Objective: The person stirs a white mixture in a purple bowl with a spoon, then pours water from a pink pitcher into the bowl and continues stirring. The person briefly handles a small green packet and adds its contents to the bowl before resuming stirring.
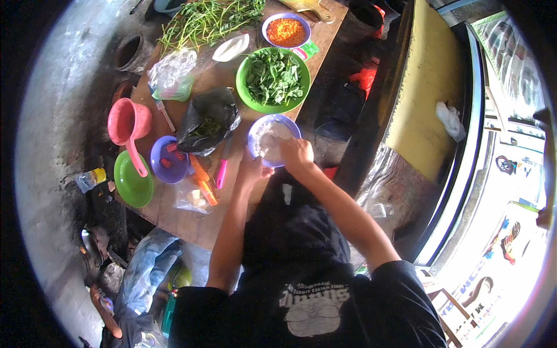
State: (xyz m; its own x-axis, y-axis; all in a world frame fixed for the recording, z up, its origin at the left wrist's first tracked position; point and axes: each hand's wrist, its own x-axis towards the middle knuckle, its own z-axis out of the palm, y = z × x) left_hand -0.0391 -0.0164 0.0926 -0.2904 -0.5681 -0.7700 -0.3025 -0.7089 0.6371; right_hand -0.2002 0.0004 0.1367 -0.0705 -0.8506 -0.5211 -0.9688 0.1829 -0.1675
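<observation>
A purple bowl (253, 130) with white flour or batter in it is at the table's edge before me. My left hand (256, 168) grips its near left rim. The fingers of my right hand (296, 153) are inside the bowl, down at the white mixture; whether they hold anything is hidden. Just beyond stands a green bowl (242, 87) of leafy greens. A black plastic bag (213, 102) with greens inside lies to the left, and a knife with a pink handle (221, 174) lies left of my left hand.
A purple bowl of orange-red chopped food (286, 31), stalks of greens (209, 24) and a wooden board (320, 9) are at the far side. At left are a pink dipper (130, 122), a green plate (132, 182), a purple bowl with red pieces (169, 167) and an orange-handled tool (204, 185).
</observation>
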